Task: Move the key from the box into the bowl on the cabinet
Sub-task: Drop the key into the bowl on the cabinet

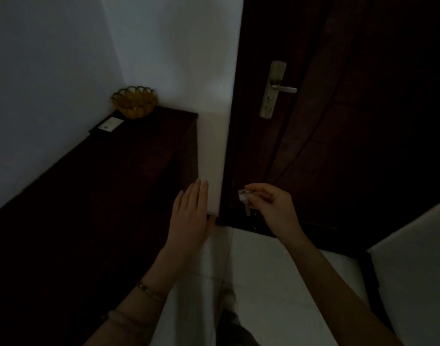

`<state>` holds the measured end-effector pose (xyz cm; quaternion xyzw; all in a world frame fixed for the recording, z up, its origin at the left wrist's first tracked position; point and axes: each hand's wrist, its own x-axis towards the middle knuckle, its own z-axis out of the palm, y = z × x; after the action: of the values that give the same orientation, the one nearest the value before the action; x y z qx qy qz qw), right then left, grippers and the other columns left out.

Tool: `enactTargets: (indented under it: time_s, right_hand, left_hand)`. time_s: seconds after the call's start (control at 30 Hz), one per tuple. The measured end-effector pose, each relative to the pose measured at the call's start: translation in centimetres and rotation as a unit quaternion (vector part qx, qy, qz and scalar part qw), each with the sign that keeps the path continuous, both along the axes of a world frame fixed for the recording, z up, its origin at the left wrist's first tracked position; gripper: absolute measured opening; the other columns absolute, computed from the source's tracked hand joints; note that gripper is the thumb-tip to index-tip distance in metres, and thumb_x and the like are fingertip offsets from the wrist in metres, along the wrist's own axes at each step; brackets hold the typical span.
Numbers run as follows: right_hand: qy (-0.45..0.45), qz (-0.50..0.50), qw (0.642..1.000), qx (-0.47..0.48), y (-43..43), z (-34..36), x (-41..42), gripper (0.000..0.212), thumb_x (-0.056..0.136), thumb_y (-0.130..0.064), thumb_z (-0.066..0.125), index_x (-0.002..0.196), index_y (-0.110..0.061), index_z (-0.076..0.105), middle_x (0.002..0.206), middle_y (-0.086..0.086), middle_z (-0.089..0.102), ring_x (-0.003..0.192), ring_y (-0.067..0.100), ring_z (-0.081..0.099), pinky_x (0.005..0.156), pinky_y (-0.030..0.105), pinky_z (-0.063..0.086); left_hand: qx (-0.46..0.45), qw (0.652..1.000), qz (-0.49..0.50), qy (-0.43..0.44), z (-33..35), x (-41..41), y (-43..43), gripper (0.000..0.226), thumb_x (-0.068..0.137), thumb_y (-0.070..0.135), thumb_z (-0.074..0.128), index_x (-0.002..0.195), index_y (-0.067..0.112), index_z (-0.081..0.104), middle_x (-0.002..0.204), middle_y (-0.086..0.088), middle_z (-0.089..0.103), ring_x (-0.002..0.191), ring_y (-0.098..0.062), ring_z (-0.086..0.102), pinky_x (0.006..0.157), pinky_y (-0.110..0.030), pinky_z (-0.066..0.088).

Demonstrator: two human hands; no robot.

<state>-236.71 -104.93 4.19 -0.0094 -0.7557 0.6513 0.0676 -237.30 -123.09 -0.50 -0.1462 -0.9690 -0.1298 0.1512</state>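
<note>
The room is dim. My right hand (271,208) pinches a small silvery key (246,199) with a pale tag, its blade hanging down in front of the dark door. My left hand (191,216) is flat with fingers extended, empty, next to the near corner of the dark wooden cabinet (109,186). A yellow scalloped bowl (134,101) stands at the cabinet's far end against the wall. No box is clearly visible in this view.
A white card (111,124) lies on the cabinet top just in front of the bowl. The dark door (338,121) with a metal lever handle (276,88) fills the right. White walls stand behind the cabinet, and a pale tiled floor lies below.
</note>
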Motion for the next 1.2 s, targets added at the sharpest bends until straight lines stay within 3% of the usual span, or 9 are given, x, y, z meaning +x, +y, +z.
enactTargets:
  time_s: [0.1,0.2,0.37,0.47,0.6,0.7,0.87,1.03,1.2]
  right_hand:
    - [-0.001,0.029,1.000,-0.006,0.8,0.6,-6.6,0.020,0.082,0.004,0.060,0.090,-0.013,0.065,0.083,0.000,0.067,0.072,-0.004,0.064,0.064,0.009,0.050]
    - [-0.002,0.061,0.998,-0.002,1.1,1.1,-12.7,0.026,0.081,0.001,0.062,0.084,-0.024,0.065,0.085,-0.001,0.068,0.076,0.001,0.065,0.071,0.014,0.053]
    - [-0.009,0.117,0.993,-0.011,-0.1,1.1,-20.8,0.024,0.082,0.001,0.063,0.083,-0.022,0.066,0.083,-0.004,0.067,0.071,-0.005,0.064,0.064,0.009,0.051]
    - [-0.017,0.142,0.990,-0.011,-1.3,0.5,-24.5,0.026,0.082,0.002,0.062,0.082,-0.024,0.065,0.081,-0.005,0.067,0.070,-0.006,0.064,0.064,0.009,0.051]
    - [-0.023,0.169,0.985,0.010,-3.0,0.0,-29.9,0.026,0.083,-0.002,0.063,0.082,-0.027,0.065,0.088,0.003,0.069,0.084,0.014,0.066,0.079,0.024,0.053]
    - [-0.016,0.186,0.982,0.009,-4.8,0.0,-34.2,0.026,0.083,0.000,0.063,0.084,-0.026,0.066,0.093,0.011,0.070,0.088,0.020,0.066,0.082,0.030,0.053]
    - [0.000,0.229,0.973,0.013,-8.6,0.0,-41.2,0.027,0.083,-0.002,0.063,0.083,-0.028,0.066,0.092,0.006,0.070,0.082,0.002,0.065,0.073,0.012,0.051]
    - [0.004,0.253,0.967,0.008,-13.2,0.1,-46.9,0.031,0.082,0.000,0.062,0.080,-0.031,0.065,0.092,0.010,0.070,0.090,0.022,0.066,0.085,0.037,0.053]
    - [0.015,0.267,0.964,0.010,-16.6,-0.1,-51.0,0.028,0.082,-0.004,0.064,0.082,-0.032,0.066,0.089,0.003,0.071,0.089,0.017,0.067,0.081,0.033,0.054]
  left_hand:
    - [0.006,0.999,0.031,-0.011,1.2,-5.3,0.9,0.076,0.079,0.027,0.070,0.139,0.001,0.031,0.144,-0.021,0.039,0.132,-0.033,0.038,0.109,-0.049,0.029]
    - [0.001,0.998,0.064,0.003,2.0,-10.3,1.4,0.072,0.076,0.024,0.073,0.135,-0.001,0.038,0.138,-0.023,0.046,0.127,-0.035,0.045,0.105,-0.052,0.035]
    - [-0.016,0.992,0.122,-0.011,1.8,-16.7,0.3,0.075,0.084,0.032,0.062,0.142,0.005,0.023,0.149,-0.019,0.032,0.137,-0.030,0.030,0.112,-0.045,0.022]
    - [-0.027,0.987,0.156,-0.018,1.6,-20.0,-1.2,0.077,0.085,0.034,0.061,0.143,0.006,0.020,0.150,-0.018,0.030,0.138,-0.029,0.028,0.113,-0.045,0.022]
    - [-0.038,0.979,0.199,-0.028,1.0,-24.4,-3.6,0.078,0.086,0.039,0.058,0.144,0.007,0.017,0.151,-0.017,0.028,0.138,-0.028,0.027,0.113,-0.044,0.021]
    - [-0.049,0.972,0.227,-0.047,0.1,-28.0,-5.5,0.078,0.088,0.045,0.051,0.145,0.010,0.010,0.154,-0.015,0.021,0.141,-0.026,0.020,0.115,-0.043,0.018]
    - [-0.062,0.962,0.258,-0.068,-1.3,-32.9,-8.8,0.074,0.091,0.049,0.043,0.145,0.010,0.011,0.154,-0.013,0.019,0.141,-0.026,0.019,0.114,-0.044,0.017]
    - [-0.079,0.954,0.264,-0.119,-3.2,-36.4,-12.0,0.075,0.092,0.056,0.032,0.146,0.014,0.002,0.157,-0.008,0.007,0.143,-0.023,0.008,0.116,-0.042,0.008]
    - [-0.076,0.954,0.250,-0.148,-4.4,-39.3,-12.5,0.075,0.091,0.057,0.031,0.146,0.016,0.001,0.157,-0.008,0.006,0.143,-0.023,0.006,0.116,-0.041,0.006]
